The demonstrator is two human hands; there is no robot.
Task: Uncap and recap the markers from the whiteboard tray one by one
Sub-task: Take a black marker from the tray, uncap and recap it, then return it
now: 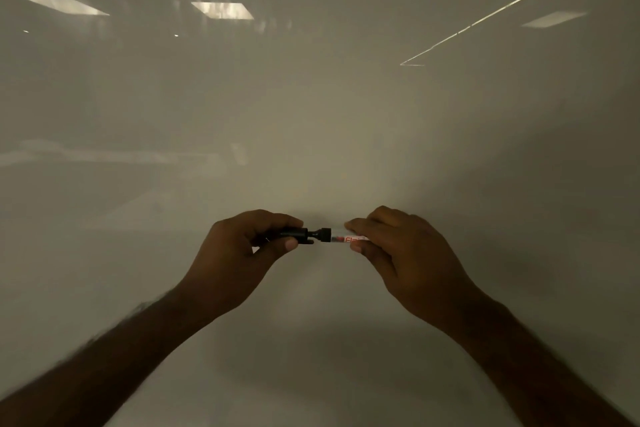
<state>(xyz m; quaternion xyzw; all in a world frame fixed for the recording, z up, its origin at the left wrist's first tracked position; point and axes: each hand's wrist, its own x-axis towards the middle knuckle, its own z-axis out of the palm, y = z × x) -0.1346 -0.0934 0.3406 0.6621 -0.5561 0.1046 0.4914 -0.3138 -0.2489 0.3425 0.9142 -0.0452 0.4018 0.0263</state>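
I hold one marker level in front of the whiteboard, at the lower middle of the head view. My left hand grips the black cap between thumb and fingers. My right hand grips the marker body, which is clear and white with red lettering and a black collar. The cap and the body sit end to end, with the narrow black tip showing in a small gap between them. Most of the barrel is hidden inside my right hand. The whiteboard tray and the other markers are out of view.
A glossy whiteboard fills the whole view behind my hands. It reflects ceiling lights near the top and a bright diagonal line at the upper right. Both forearms reach in from the bottom corners.
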